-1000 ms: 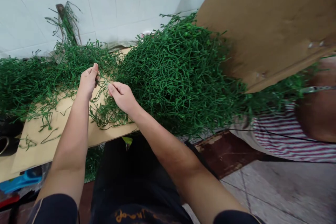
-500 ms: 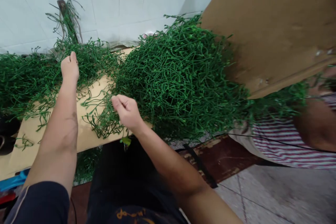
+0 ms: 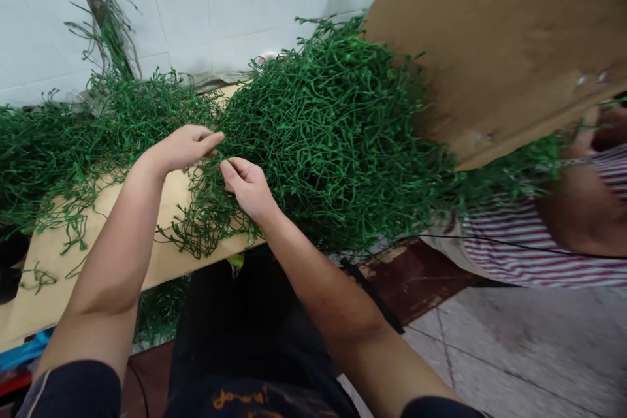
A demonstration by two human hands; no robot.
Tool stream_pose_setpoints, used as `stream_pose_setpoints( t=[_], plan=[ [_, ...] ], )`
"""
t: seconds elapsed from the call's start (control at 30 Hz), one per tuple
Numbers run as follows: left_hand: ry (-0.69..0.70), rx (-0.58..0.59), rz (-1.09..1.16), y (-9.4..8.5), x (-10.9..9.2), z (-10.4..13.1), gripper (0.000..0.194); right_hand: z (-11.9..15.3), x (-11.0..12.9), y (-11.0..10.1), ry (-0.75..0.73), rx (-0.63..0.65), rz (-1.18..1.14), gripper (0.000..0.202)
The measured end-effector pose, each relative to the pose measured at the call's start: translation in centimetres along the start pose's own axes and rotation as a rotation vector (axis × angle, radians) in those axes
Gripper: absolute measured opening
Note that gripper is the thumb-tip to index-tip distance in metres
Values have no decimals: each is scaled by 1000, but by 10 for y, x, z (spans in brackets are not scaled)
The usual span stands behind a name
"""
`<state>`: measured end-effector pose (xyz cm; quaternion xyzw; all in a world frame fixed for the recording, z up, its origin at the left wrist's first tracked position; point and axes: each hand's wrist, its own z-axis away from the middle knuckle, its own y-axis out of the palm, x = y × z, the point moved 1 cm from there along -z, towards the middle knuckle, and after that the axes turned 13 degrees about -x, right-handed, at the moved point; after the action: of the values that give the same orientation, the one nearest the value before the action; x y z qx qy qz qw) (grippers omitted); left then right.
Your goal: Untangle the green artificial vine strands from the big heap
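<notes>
A large heap of green plastic stems (image 3: pixel 333 137) covers the middle of the tan board (image 3: pixel 166 199). More green stems (image 3: pixel 44 150) spread over its left part. My left hand (image 3: pixel 189 145) reaches in from the left, its fingers bent and pointing right; whatever may be between them is hidden. Close by, lower and to the right, my right hand (image 3: pixel 247 186) pinches green stems between thumb and forefinger. A smaller bunch (image 3: pixel 200 219) hangs below it near the board's front edge.
A big cardboard sheet (image 3: pixel 499 46) leans over the right of the heap. Beyond it is another person in a striped shirt (image 3: pixel 519 248). An upright wooden post (image 3: pixel 110 32) with stems stands by the tiled wall (image 3: pixel 235 0). A blue object (image 3: pixel 24 349) lies at the lower left.
My left hand has moved right and down from the back left stems to beside my right hand. My right hand has shifted slightly right and up. The view has shifted a little.
</notes>
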<state>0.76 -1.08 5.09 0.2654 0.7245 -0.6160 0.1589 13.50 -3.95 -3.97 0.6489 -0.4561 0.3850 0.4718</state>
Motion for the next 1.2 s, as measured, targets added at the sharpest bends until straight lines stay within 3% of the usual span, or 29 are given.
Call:
stream_pose_setpoints(
  t=[0.1,0.27,0.43,0.5,0.63,0.73,0.83,0.9,1.1,1.2],
  plan=[
    [-55,94,158,0,18,20,32,-2,0,-1,2,-5,19,43],
    [-35,86,344,0,24,36,33,-4,0,4,-17,-18,72,46],
    [-88,50,562,0,24,49,44,-9,1,0,-235,-43,312,46],
    [-132,-12,686,0,27,57,43,-12,0,-3,-374,-16,486,40],
    [-254,-246,836,-4,31,65,42,-15,-3,2,-594,103,700,33],
    [-309,-371,824,-9,27,61,47,-15,-1,14,-642,120,739,33],
    [-320,-413,808,-10,21,59,48,-19,3,21,-641,94,784,33],
    [-302,-380,819,-8,19,62,49,-24,5,19,-642,86,852,31],
    [-254,-89,880,-1,18,91,47,-42,14,13,-640,168,1133,9],
    [-259,-111,869,1,7,101,45,-54,26,26,-705,190,1112,16]
  ],
)
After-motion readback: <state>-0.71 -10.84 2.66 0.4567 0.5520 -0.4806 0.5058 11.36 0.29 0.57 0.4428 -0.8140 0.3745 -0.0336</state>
